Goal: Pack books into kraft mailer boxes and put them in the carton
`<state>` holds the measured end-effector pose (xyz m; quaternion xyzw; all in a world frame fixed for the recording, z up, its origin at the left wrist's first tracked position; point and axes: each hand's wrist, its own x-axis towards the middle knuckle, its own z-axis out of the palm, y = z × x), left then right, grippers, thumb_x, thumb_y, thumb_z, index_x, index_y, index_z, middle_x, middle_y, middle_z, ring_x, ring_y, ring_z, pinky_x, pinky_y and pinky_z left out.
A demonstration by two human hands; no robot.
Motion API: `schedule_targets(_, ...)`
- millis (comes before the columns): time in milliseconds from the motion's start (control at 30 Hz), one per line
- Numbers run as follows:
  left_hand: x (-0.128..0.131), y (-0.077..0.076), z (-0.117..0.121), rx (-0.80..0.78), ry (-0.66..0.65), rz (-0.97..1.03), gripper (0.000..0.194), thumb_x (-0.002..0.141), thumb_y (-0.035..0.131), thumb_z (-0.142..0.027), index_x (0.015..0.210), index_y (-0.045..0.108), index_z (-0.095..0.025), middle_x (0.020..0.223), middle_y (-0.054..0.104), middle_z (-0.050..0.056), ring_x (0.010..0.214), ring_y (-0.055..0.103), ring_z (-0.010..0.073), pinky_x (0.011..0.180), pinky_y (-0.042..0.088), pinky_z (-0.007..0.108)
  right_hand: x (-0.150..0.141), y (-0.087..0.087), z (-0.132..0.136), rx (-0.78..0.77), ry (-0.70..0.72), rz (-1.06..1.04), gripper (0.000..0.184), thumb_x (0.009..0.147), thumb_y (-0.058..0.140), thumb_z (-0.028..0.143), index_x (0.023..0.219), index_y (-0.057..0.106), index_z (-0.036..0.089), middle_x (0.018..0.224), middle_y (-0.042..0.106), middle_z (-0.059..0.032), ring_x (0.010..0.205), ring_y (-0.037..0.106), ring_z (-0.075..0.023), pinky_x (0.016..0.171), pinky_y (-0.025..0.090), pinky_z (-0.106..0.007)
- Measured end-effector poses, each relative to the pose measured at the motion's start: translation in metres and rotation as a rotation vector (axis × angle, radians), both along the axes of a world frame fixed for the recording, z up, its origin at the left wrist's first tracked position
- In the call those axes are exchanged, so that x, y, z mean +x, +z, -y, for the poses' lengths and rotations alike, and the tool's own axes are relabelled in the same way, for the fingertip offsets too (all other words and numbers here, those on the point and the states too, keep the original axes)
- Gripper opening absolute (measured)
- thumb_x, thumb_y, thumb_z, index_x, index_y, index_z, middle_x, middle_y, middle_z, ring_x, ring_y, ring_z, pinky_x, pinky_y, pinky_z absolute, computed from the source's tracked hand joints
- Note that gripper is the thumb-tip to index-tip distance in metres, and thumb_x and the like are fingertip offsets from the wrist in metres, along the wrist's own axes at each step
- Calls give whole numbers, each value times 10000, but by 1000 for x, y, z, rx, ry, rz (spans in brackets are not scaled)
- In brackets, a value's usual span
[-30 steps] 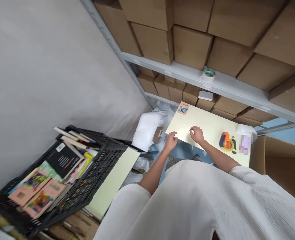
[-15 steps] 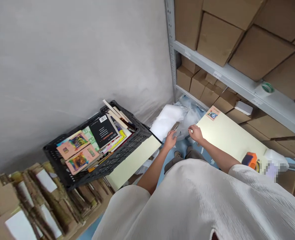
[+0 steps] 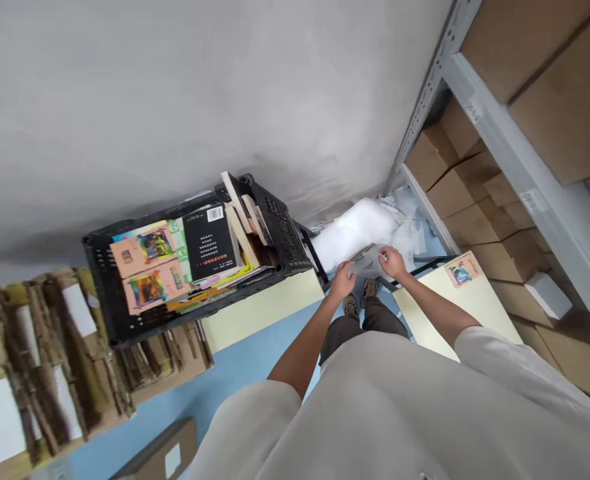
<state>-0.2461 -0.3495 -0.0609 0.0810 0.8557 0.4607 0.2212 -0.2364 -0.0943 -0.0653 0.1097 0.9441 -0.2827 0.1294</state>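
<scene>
My left hand (image 3: 343,280) and my right hand (image 3: 392,261) are held close together in front of my body, above my shoes and a pile of white plastic bags (image 3: 355,230). Both hands have curled fingers. Something thin and pale seems to lie between them, but I cannot make it out. To the left, a black plastic crate (image 3: 102,293) full of books (image 3: 209,243) rests on a cream board (image 3: 259,310). To the right is a cream table (image 3: 479,313) with a small picture book (image 3: 461,270) at its far corner.
A grey metal rack (image 3: 499,127) with cardboard boxes runs along the right, with a small white box (image 3: 547,293) low beside the table. Flattened cardboard bundles (image 3: 49,360) stand at the left. A carton (image 3: 159,453) lies on the blue floor. A grey wall is ahead.
My view has swung left and down, so the tape dispenser has left the frame. Both hands have come off the cream table and now hover over the white bags.
</scene>
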Motion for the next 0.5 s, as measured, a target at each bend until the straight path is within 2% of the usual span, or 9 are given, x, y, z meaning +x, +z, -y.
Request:
schedule_targets(200, -24, -49, -21, -35, 125, 102, 438, 932, 608, -138, 1350, 696, -233, 1451, 687, 121, 1420, 630, 291, 1279, 470, 491, -53, -75, -22, -37, 47, 79, 263, 953, 576, 250, 1158, 734, 208, 1141, 747, -109, 1021, 668, -268, 982, 533, -386)
schedule_targets(333, -33, -92, -29, -40, 150, 158, 452, 934, 605, -150, 1373, 694, -212, 1475, 681, 136, 1463, 601, 311, 1314, 426, 530, -74, -130, -26, -56, 77, 164, 281, 958, 569, 242, 1182, 734, 201, 1201, 747, -113, 1013, 681, -261, 996, 550, -399)
schedule_targets(500, -45, -149, -32, -47, 189, 235, 462, 947, 619, -189, 1403, 680, -233, 1531, 646, 137, 1511, 555, 326, 1317, 422, 534, -95, -195, -23, -71, 103, 275, 293, 984, 575, 257, 1228, 729, 203, 1281, 738, -128, 1100, 687, -277, 1009, 560, -402)
